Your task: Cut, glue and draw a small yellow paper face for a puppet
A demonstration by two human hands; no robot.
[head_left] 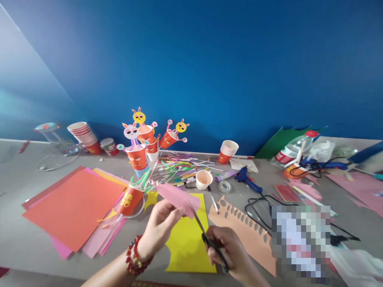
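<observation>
My left hand (158,229), with a red bead bracelet on the wrist, pinches a piece of pink paper (176,196) and holds it above the table. My right hand (230,253) grips black-handled scissors (206,237). Their blades point up and left, and the tip meets the lower right edge of the pink paper. Under both hands lies a yellow sheet (187,239). To its right lies an orange sheet (248,233) with several cut-out holes along its top edge.
A stack of orange, pink and yellow sheets (74,207) lies at the left. Orange paper cups with animal faces (139,153), coloured straws (179,167), a white cup (204,179), a blue glue gun (247,179), its black cable (263,203) and a water bottle (291,151) stand behind.
</observation>
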